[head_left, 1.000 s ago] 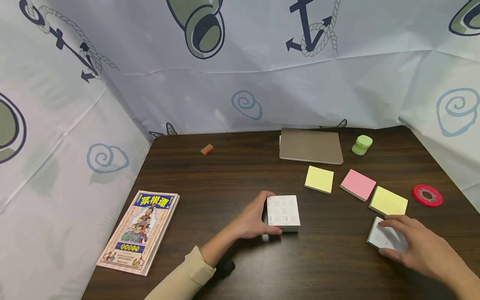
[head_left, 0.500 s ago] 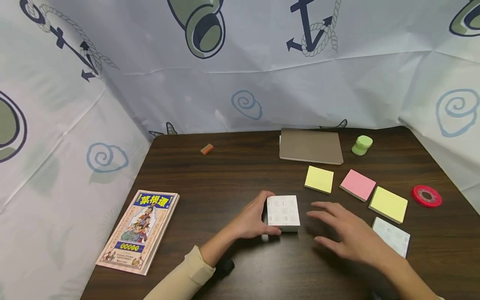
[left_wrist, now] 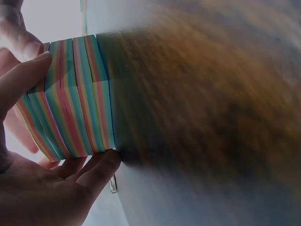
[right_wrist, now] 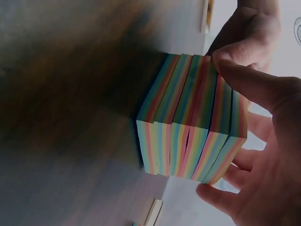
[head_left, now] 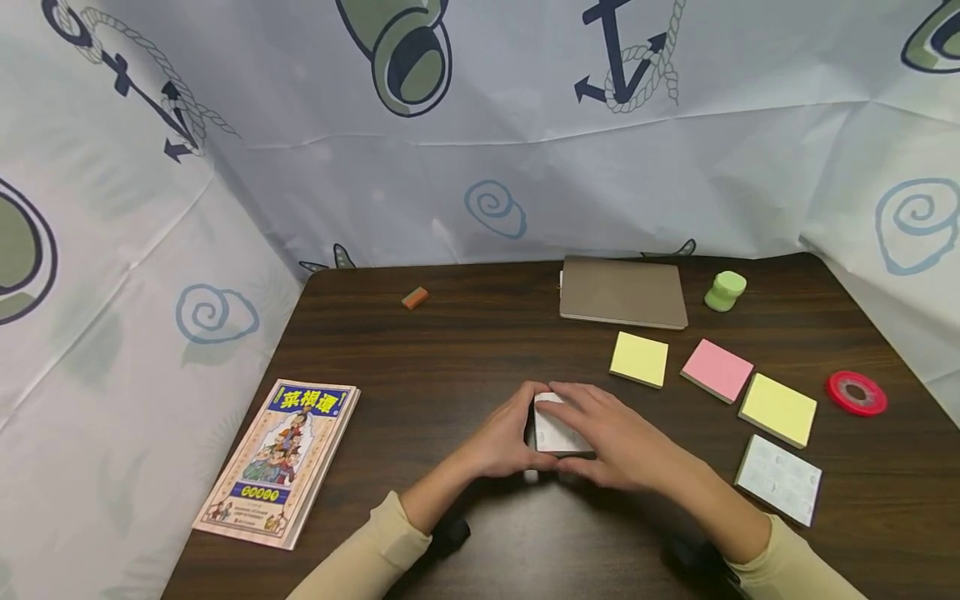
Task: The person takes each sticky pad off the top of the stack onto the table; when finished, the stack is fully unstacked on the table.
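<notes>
- Head view: left hand [head_left: 504, 442] grips the left side of the note block [head_left: 557, 435] at mid-desk [head_left: 465, 350]; right hand [head_left: 611, 437] lies over its top, fingers curled round the far edge. White pad [head_left: 777, 479], two yellow pads and a pink pad [head_left: 716, 369] lie to the right, apart from the block
- Left wrist view: left hand [left_wrist: 42, 188] clamps the block [left_wrist: 70, 113], thumb on one face, fingers under the other; rainbow-striped page edges show
- Right wrist view: right hand [right_wrist: 263, 155] wraps the block [right_wrist: 193, 136], thumb on top, fingers below; the left hand's fingers [right_wrist: 244, 42] touch its far side
</notes>
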A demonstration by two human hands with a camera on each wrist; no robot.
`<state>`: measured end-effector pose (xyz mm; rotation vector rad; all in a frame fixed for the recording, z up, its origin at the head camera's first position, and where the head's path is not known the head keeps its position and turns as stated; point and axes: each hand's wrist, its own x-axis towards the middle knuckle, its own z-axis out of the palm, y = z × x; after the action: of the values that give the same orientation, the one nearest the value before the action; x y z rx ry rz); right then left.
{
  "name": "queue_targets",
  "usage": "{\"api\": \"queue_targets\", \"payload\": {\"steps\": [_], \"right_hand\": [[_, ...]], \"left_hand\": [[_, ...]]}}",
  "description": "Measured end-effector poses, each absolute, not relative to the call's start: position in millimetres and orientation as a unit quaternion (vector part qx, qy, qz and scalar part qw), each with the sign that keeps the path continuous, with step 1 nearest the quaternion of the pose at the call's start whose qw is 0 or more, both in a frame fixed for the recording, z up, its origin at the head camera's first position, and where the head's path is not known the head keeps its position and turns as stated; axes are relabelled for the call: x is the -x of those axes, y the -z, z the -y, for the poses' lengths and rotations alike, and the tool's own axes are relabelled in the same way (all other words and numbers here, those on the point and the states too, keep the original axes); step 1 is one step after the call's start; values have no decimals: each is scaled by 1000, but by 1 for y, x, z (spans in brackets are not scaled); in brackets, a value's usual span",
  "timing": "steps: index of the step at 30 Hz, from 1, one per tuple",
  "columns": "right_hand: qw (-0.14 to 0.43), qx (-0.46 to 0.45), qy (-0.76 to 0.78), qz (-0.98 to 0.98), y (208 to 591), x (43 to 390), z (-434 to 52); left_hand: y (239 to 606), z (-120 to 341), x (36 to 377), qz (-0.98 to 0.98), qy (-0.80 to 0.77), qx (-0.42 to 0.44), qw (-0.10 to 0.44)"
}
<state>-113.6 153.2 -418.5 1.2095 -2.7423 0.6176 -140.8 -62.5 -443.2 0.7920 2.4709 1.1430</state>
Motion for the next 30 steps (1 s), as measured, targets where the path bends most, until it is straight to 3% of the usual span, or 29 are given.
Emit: {"api": "queue_targets", "payload": {"steps": [15, 30], "right_hand": [[21, -353, -215, 910, 411, 114, -164], [71, -219, -200, 952, 429, 86, -255]], "left_hand": [[442, 61, 141, -869, -386, -269, 152], [443, 59, 137, -874, -384, -260, 145]]}}
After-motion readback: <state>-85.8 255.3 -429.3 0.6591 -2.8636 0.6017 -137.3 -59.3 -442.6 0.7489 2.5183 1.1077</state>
